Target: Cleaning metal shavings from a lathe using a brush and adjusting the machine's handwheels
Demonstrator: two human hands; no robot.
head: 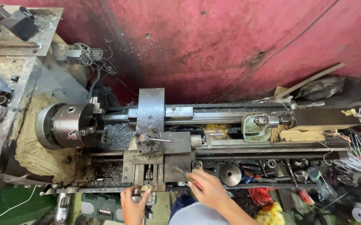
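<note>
Head view looks straight down on a metal lathe (197, 125) set against a red wall (230, 46). At the bottom edge, the left hand (133, 205) reaches up to the cross-slide handle (146, 192) at the front of the carriage (157, 160); its fingers curl around the handle, thumb up on the right side, gripping it. Just to the right, the right hand (207, 189) lies over the front rail of the carriage apron, fingers bent and closed on a small red-tipped tool (193, 183), most of which is hidden under the fingers, so its kind cannot be told.

Above the hands, the tool post (149, 139) sits on the carriage, with metal chips scattered on the bed around it. Left of it the three-jaw chuck (70, 125) stands empty-mouthed, jaws facing right, well apart from the tool post. At the right end of the bed rests the tailstock with a drill chuck (267, 121), pointing left. A round metal knob (231, 174) lies in the tray near the right hand, among loose bits and sockets. A bundle of thin wires (359, 162) sticks out at the far right.
</note>
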